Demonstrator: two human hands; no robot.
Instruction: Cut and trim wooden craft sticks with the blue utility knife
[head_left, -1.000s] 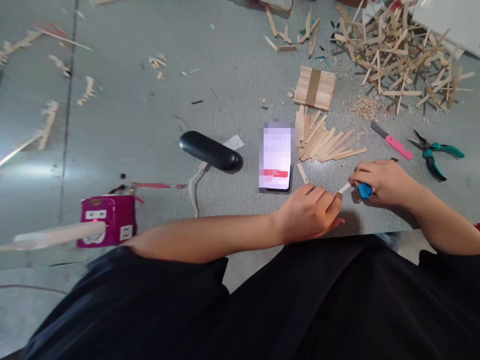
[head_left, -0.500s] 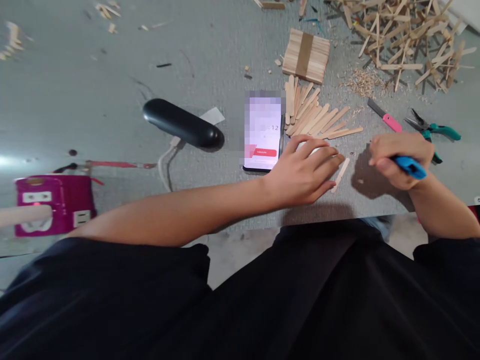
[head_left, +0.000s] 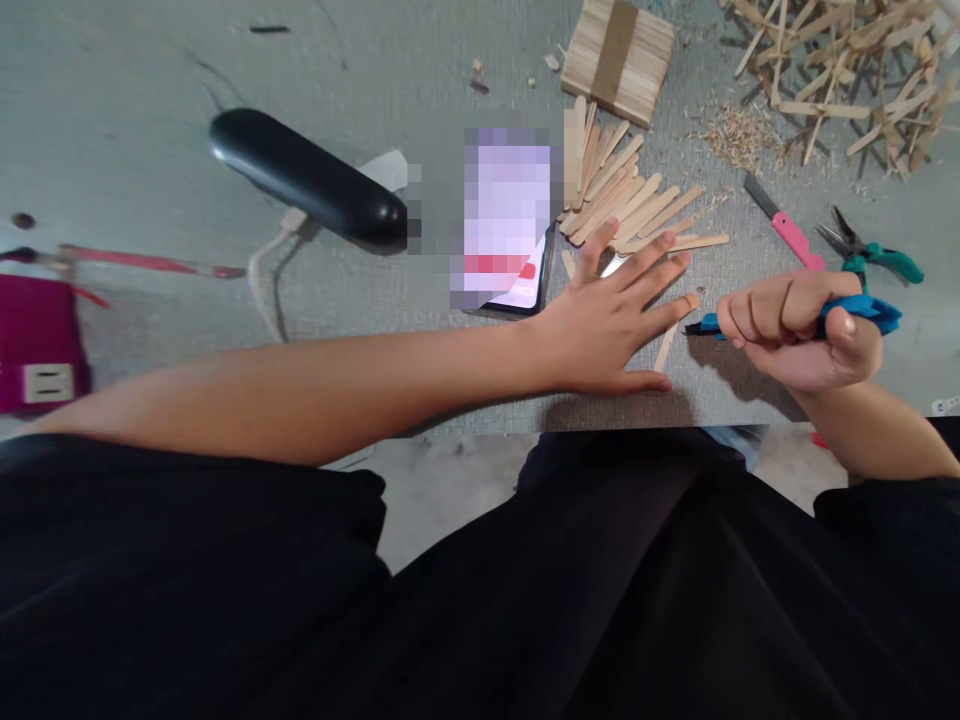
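Person's two hands at the near edge of a grey table [head_left: 420, 85], seen from the head camera. The left hand [head_left: 611, 325] is palm down with its fingers spread, grasping nothing; its index fingertip overlies the upper end of a single wooden craft stick [head_left: 665, 348], which lies aslant on the table between the two hands, and its thumb tip lies near the stick's lower end. How firmly the fingertip presses cannot be told. The right hand [head_left: 806, 330] is clenched around a blue utility knife [head_left: 866, 312], whose dark tip points leftward, close to the stick. Beyond the left hand, loose craft sticks [head_left: 626, 195] form a fan, with a paper-banded bundle of sticks [head_left: 619, 60] behind it. A smartphone [head_left: 525, 285], its screen partly pixelated, lies to the left of the fan. Farther right are wood shavings [head_left: 739, 135], a pink-handled knife [head_left: 787, 232], needle-nose pliers [head_left: 874, 252] with teal-and-black handles, and, at upper right, a tangled heap of sticks [head_left: 844, 85].
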